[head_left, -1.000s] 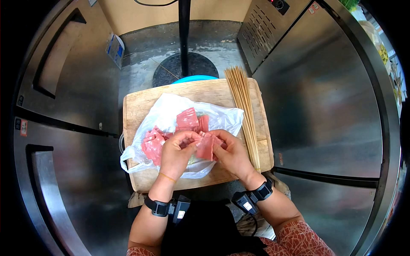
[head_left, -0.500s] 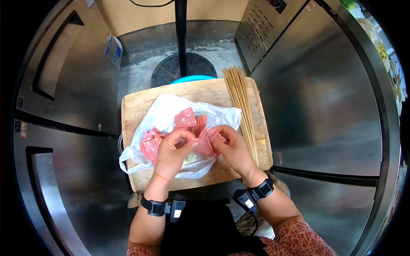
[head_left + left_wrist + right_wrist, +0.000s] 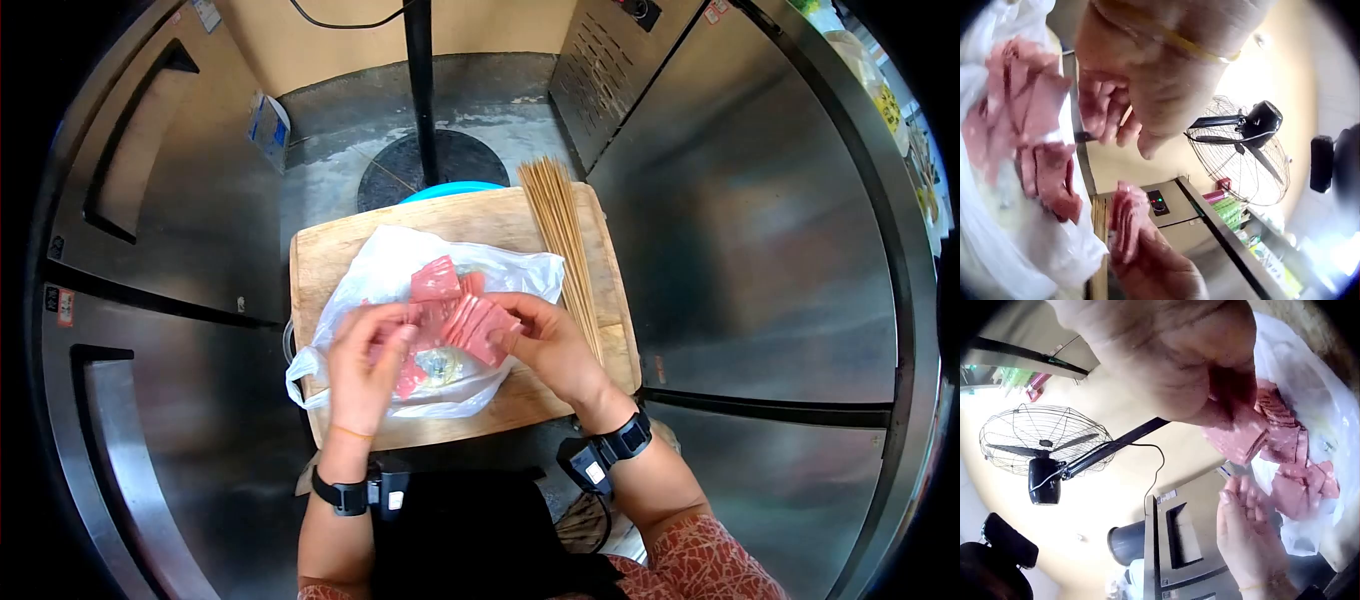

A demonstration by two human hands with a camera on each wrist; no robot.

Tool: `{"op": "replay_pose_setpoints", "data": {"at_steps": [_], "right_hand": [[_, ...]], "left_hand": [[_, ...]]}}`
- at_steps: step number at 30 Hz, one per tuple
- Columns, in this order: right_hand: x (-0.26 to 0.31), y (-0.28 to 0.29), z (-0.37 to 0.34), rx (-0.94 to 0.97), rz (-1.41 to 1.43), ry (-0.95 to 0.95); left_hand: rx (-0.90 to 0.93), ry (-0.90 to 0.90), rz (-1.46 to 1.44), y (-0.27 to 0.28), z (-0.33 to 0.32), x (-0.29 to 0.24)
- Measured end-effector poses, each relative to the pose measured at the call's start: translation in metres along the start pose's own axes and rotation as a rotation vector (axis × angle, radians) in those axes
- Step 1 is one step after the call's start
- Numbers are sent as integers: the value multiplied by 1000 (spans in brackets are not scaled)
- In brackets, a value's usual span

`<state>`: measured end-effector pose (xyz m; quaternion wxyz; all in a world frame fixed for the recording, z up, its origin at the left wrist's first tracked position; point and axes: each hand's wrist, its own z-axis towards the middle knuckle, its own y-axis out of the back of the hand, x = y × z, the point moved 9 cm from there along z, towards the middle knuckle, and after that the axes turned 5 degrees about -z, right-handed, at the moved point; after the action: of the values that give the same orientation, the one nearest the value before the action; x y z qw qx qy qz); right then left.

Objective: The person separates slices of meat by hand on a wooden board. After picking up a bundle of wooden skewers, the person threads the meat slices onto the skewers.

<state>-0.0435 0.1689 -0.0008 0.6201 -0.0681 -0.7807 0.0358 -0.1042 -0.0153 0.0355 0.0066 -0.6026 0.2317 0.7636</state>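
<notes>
Between thumb and fingers, my right hand (image 3: 555, 350) pinches a small fanned stack of thin, square pink meat slices (image 3: 482, 330). My left hand (image 3: 362, 365) hovers over the left side of the white plastic bag (image 3: 535, 272), fingers loosely bent. In the left wrist view nothing shows between the left fingers (image 3: 1107, 112). Other pink slices lie on the bag: one pile (image 3: 435, 278) beyond the hands, and another (image 3: 1300, 490) by the left hand, partly hidden by it in the head view. The bag is spread over a wooden cutting board (image 3: 322, 245).
A bundle of thin wooden skewers (image 3: 562, 235) lies along the board's right side. Steel cabinets (image 3: 760, 240) stand close on both sides. Behind the board, a black pole (image 3: 420, 90) rises from a round base, with a blue rim (image 3: 450, 188) showing beside it.
Both hands were together at the slices a second ago. My left hand has let go and moved left toward the pile there, while the right hand keeps its stack.
</notes>
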Motion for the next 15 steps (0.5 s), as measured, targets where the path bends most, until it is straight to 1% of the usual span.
{"op": "replay_pose_setpoints", "data": {"at_steps": [2,3,5,6,8,9,11,12,15], "right_hand": [[7,-12,0,53,55,25],[7,-12,1,31,47,41],[2,-6,3,-22,28,73],[-1,-2,4,-45,-7,44],[-7,5,6,-88,-77,-13],[-8,3,6,-70,-64,-25],[-11,0,7,-34,-38,-48],[-8,1,6,-37,-22,-26],[3,2,4,-70,-10,57]], "left_hand": [[119,172,-297,-29,-5,16],[178,257,-448,-43,-8,23],[196,393,-577,-52,-10,25],[208,461,-642,-57,-12,27],[184,434,-675,-59,-11,29],[171,421,-690,-58,-11,29],[131,489,-723,-58,-13,33],[110,524,-740,-58,-14,34],[110,531,-952,-63,-14,36]]}}
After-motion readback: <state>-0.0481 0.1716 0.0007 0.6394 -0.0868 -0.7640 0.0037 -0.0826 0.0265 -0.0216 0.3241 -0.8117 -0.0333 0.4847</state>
